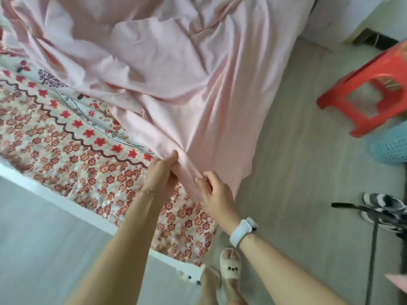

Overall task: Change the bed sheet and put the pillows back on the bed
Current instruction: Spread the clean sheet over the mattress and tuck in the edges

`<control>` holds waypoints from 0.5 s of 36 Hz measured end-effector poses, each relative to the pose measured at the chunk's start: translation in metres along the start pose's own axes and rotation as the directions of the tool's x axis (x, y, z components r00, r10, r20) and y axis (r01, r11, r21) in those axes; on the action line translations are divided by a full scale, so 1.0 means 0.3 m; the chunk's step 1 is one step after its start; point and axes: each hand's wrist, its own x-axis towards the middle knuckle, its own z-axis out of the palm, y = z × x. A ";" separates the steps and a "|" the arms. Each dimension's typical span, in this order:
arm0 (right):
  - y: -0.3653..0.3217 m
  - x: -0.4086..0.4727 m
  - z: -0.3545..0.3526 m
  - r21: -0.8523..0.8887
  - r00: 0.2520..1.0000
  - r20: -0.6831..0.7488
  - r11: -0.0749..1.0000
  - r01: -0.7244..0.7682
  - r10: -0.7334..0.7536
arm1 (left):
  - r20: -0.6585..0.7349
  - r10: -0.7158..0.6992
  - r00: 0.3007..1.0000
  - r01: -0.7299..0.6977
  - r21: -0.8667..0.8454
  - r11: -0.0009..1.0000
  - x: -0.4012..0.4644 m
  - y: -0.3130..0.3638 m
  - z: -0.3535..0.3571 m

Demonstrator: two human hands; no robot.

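Between my two hands hangs the pink sheet [176, 89]; left fingers [170, 158] and right fingers [201, 180] pinch its edge. Beyond them it lies bunched on the bed [66, 150]. Next I should pull it flat.

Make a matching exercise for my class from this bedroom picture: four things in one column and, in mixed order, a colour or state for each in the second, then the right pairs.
Column one:
1. Plain cotton bed sheet
2. Plastic stool
3. Smartwatch band on the right wrist
4. Flower-patterned mattress cover

Column two:
A. white
B. lies partly bare beside the spread sheet
C. pale pink, gripped by both hands
D. orange-red, standing on the floor

Right pairs: 1-C, 2-D, 3-A, 4-B. The left hand and the right hand both hold the sheet's edge.
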 end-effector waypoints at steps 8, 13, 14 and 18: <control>-0.008 -0.113 0.035 -0.182 0.990 -0.051 0.976 0.123 -0.134 | -0.109 0.078 0.991 -0.086 -0.074 0.994 -0.176 -0.040 -0.040; -0.031 -0.204 0.050 -0.149 0.983 -0.135 0.983 0.105 -0.125 | -0.167 0.268 0.949 -0.251 0.115 0.961 -0.255 -0.021 -0.053; -0.043 -0.215 0.044 -0.159 0.978 -0.156 0.981 0.112 -0.137 | -0.167 0.279 0.946 -0.260 0.130 0.957 -0.270 -0.024 -0.065; -0.126 -0.252 0.031 -0.200 0.964 -0.173 0.966 0.165 -0.201 | -0.223 0.242 0.944 -0.208 0.166 0.964 -0.341 -0.028 -0.142</control>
